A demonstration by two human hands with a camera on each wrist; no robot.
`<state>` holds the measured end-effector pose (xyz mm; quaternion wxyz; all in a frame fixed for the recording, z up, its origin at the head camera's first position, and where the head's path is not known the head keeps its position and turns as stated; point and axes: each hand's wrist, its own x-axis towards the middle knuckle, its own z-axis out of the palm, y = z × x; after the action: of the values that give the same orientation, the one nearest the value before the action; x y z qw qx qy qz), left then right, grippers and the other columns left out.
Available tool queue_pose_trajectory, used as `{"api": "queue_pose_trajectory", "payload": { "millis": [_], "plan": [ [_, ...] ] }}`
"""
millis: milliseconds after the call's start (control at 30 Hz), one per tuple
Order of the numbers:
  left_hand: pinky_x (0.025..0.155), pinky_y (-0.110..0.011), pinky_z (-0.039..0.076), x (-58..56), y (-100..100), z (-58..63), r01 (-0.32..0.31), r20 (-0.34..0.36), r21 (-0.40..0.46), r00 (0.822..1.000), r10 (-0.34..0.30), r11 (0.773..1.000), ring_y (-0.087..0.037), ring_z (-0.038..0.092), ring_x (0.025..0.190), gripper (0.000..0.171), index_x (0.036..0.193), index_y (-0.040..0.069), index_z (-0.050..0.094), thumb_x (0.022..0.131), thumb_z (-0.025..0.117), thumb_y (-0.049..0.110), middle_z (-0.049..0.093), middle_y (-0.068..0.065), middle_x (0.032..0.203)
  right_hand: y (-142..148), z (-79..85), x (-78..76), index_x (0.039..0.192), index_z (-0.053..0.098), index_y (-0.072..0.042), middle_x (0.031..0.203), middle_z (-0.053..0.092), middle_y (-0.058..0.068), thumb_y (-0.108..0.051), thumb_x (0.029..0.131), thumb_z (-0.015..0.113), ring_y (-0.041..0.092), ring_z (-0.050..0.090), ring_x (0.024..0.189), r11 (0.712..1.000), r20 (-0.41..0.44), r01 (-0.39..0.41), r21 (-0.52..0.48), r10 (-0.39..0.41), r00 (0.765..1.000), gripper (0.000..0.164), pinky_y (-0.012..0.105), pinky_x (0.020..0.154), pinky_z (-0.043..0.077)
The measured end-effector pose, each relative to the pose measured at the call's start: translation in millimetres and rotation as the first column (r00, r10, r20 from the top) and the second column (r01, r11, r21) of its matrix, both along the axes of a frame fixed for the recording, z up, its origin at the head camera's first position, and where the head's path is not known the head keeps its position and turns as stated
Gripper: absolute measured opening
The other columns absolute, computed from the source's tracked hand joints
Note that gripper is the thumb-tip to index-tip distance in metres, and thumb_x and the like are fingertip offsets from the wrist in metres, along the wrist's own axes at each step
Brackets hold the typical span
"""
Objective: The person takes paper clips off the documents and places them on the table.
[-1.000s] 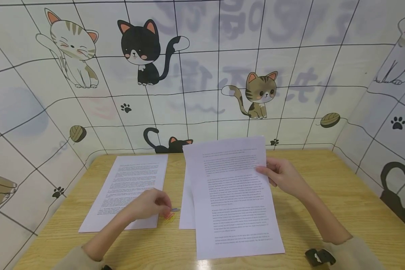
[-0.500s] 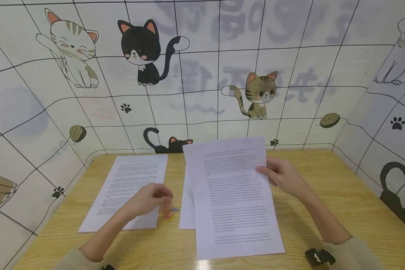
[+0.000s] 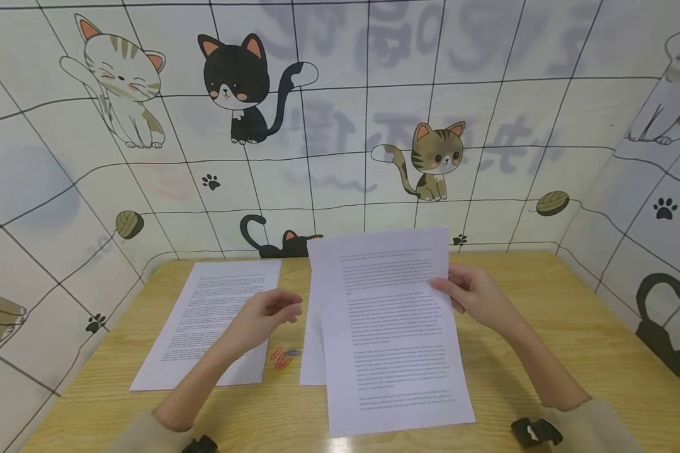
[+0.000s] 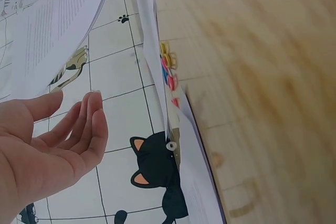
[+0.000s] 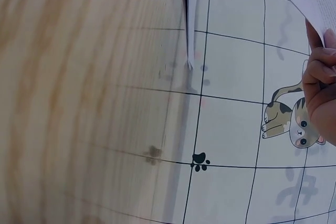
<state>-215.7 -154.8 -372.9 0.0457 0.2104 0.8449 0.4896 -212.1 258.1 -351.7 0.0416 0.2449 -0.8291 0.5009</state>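
Note:
My right hand [image 3: 473,292] pinches the right edge of printed sheets of paper [image 3: 393,340], thumb in front and fingers behind, and the sheets stand raised and tilted toward me. In the right wrist view, the curled fingers of this hand [image 5: 321,80] show at the paper's edge. My left hand [image 3: 266,314] is over the right side of the left paper stack [image 3: 221,321], left of the raised sheets. In the left wrist view, a gap shows between its thumb [image 4: 50,103] and loosely bent fingers, with nothing visible there. Colored paper clips [image 3: 283,358] lie on the table below it.
More white paper [image 3: 313,352] lies on the wooden table [image 3: 544,302] behind the raised sheets. A white cloth or wall with cat drawings [image 3: 340,170] rises at the back and both sides of the table.
My left hand has lifted away from the paper clips, moving up and slightly right, its thumb and fingers now parted. The right hand and its sheets have stayed almost still.

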Motion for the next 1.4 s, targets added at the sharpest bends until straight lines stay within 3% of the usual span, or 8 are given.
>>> {"api": "queue_pose_trajectory", "payload": {
  "millis": [233,467,600,800,933,1167,1300,1400],
  "plan": [
    [0.09,-0.039,0.055,-6.6,16,2.0,0.031,-0.035,0.135,0.999,-0.027,0.99,-0.029,0.069,0.095,0.033,0.125,0.002,0.066,0.105,0.057,0.027,0.071,-0.015,0.107,0,-0.7,0.3,0.126,0.063,0.004,0.067,0.06,0.009,-0.007,0.103,0.057,0.016,0.035,0.046,0.999,0.006,-0.009,-0.037,0.009,1.0,0.026,0.027,0.039,0.025],
    [0.072,-0.031,0.055,-6.8,28,6.1,0.106,-0.052,0.172,0.994,-0.098,0.979,-0.022,0.066,0.08,0.027,0.12,0.001,0.066,0.106,0.056,0.021,0.067,-0.017,0.097,0,1.0,2.0,0.125,0.063,0.004,0.072,0.063,0.01,-0.008,0.103,0.057,0.013,0.036,0.047,0.998,0.015,0.019,-0.059,-0.018,1.0,0.026,0.026,0.041,0.026],
    [0.059,-0.028,0.048,-6.7,34,4.9,0.131,-0.069,0.157,0.99,-0.121,0.979,-0.025,0.058,0.066,0.017,0.106,0.005,0.068,0.103,0.061,0.02,0.062,-0.007,0.079,1,1.6,1.9,0.127,0.062,0.003,0.076,0.065,0.011,-0.009,0.104,0.057,0.012,0.037,0.048,0.997,0.017,0.026,-0.071,-0.025,1.0,0.027,0.027,0.041,0.027],
    [0.056,-0.024,0.042,-6.1,42,4.4,0.171,-0.093,0.171,0.983,-0.156,0.97,-0.022,0.052,0.06,0.018,0.085,0.006,0.064,0.1,0.065,0.015,0.057,-0.011,0.068,2,1.9,2.0,0.125,0.062,0.004,0.074,0.064,0.011,-0.009,0.104,0.057,0.015,0.036,0.048,0.995,0.024,0.022,-0.094,-0.02,1.0,0.026,0.028,0.04,0.025],
    [0.054,-0.022,0.041,-5.1,46,5.5,0.156,-0.107,0.177,0.985,-0.139,0.972,-0.017,0.052,0.059,0.022,0.079,0.004,0.062,0.099,0.067,0.012,0.056,-0.013,0.066,2,1.9,2.3,0.125,0.062,0.004,0.075,0.064,0.01,-0.009,0.104,0.057,0.015,0.035,0.048,0.995,0.029,0.023,-0.098,-0.02,0.999,0.025,0.028,0.04,0.024],
    [0.05,-0.021,0.039,-3.0,51,11.9,0.073,-0.136,0.177,0.989,-0.049,0.981,-0.012,0.049,0.055,0.024,0.075,0.006,0.063,0.097,0.068,0.012,0.054,-0.001,0.06,7,4.6,2.4,0.128,0.06,0.002,0.068,0.058,0.009,-0.011,0.104,0.057,0.012,0.038,0.049,0.997,0.052,0.002,-0.083,0.002,0.999,0.028,0.027,0.041,0.027],
    [0.05,-0.021,0.04,-1.9,52,14.4,0.068,-0.137,0.197,0.99,-0.041,0.978,-0.012,0.049,0.055,0.023,0.075,0.006,0.063,0.097,0.068,0.012,0.054,-0.001,0.061,13,6.6,2.1,0.133,0.059,0.0,0.069,0.057,0.01,-0.01,0.104,0.057,0.017,0.04,0.05,0.997,0.046,-0.029,-0.073,0.033,0.998,0.03,0.029,0.041,0.03],
    [0.05,-0.021,0.04,-1.6,53,15.8,0.065,-0.139,0.207,0.99,-0.036,0.976,-0.012,0.049,0.055,0.025,0.074,0.006,0.063,0.097,0.068,0.012,0.054,-0.002,0.06,17,7.9,2.0,0.127,0.062,0.002,0.067,0.054,0.009,-0.008,0.104,0.057,0.019,0.042,0.051,0.997,0.032,-0.042,-0.063,0.044,0.999,0.026,0.03,0.042,0.033]
  ]
}}
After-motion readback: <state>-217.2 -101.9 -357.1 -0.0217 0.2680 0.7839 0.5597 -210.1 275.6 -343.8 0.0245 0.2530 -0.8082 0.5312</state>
